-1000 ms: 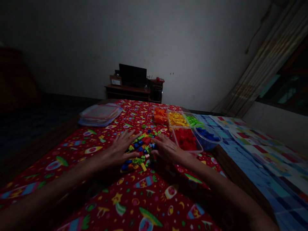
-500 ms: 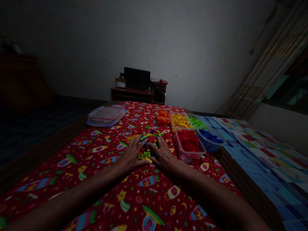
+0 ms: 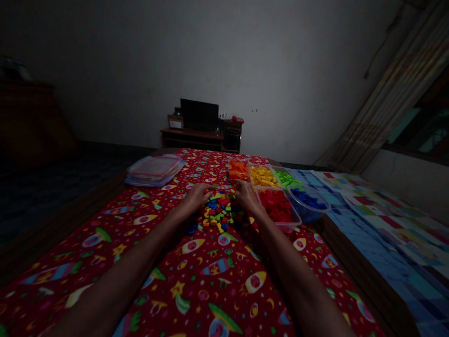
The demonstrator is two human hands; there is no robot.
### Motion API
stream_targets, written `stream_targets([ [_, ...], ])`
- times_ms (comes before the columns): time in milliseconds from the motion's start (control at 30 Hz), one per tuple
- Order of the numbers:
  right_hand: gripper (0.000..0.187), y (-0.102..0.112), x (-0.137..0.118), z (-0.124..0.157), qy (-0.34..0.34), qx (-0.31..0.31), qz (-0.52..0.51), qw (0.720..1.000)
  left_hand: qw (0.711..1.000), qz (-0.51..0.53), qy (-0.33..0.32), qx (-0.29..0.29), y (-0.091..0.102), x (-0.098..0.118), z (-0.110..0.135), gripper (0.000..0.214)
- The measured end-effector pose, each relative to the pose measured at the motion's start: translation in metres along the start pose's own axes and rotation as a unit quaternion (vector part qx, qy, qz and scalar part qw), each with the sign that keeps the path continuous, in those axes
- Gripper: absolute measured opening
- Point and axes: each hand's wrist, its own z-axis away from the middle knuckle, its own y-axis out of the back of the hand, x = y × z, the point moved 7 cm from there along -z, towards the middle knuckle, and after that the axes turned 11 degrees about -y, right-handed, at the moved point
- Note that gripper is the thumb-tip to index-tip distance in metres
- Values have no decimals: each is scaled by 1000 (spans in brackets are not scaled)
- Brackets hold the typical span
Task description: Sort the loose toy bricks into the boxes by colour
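A mixed pile of small plastic toy bricks (image 3: 219, 213), in blue, yellow, green, red and orange, lies loose on the red patterned cloth (image 3: 189, 276). At the pile's far left edge is my left hand (image 3: 197, 196), its fingers bent inward toward the bricks. Opposite it, my right hand (image 3: 246, 194) curves round the far right edge, close to the container of red bricks (image 3: 277, 205). Both hands look open, and I see nothing held in either. Dim light and the hands' own backs partly hide the fingertips.
Behind and right of my right hand stand clear containers of orange bricks (image 3: 239, 169), yellow bricks (image 3: 264, 176), green bricks (image 3: 285, 178) and blue bricks (image 3: 306, 199). Stacked lids (image 3: 154, 169) lie at the back left. A desk with a monitor (image 3: 199, 113) stands by the wall.
Both hands have moved from the near side of the pile to its far sides, with fingers now bent inward. More of the bricks show, spread nearer to me.
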Motion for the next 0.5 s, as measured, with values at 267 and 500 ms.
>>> stream_targets([
  [267,27,-34,2,10,31,-83,125,988,996,-33,-58,-54,-32,-11,3,26],
  [500,45,-10,-2,11,35,-53,66,996,997,-46,-55,-14,-35,-14,3,28],
])
